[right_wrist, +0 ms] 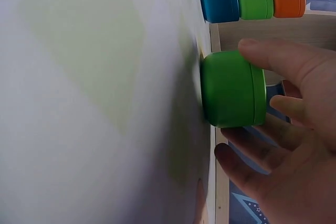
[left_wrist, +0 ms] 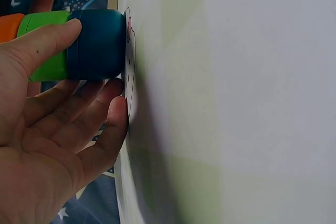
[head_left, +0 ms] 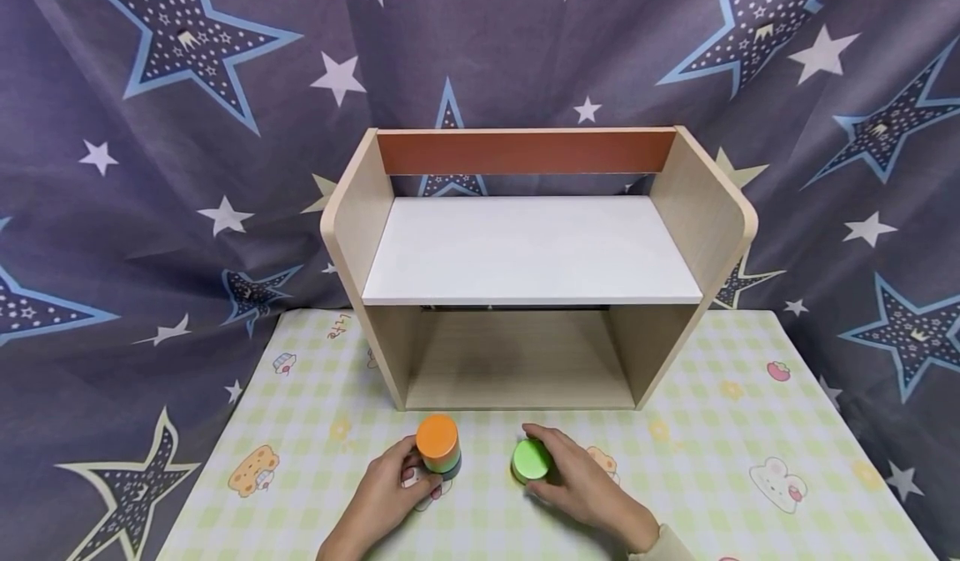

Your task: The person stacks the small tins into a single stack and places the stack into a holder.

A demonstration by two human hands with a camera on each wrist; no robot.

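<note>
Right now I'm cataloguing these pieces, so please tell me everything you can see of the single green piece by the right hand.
The green piece is a short, rounded cylinder with a flat round top and a thin seam near its upper edge. It looks like smooth, slightly glossy plastic. It stands upright on the checkered tablecloth, in front of the shelf unit and apart from the orange-topped stack. The right hand curls round its side.

Free passage runs between stack and green container; the shelf stands behind.
</note>
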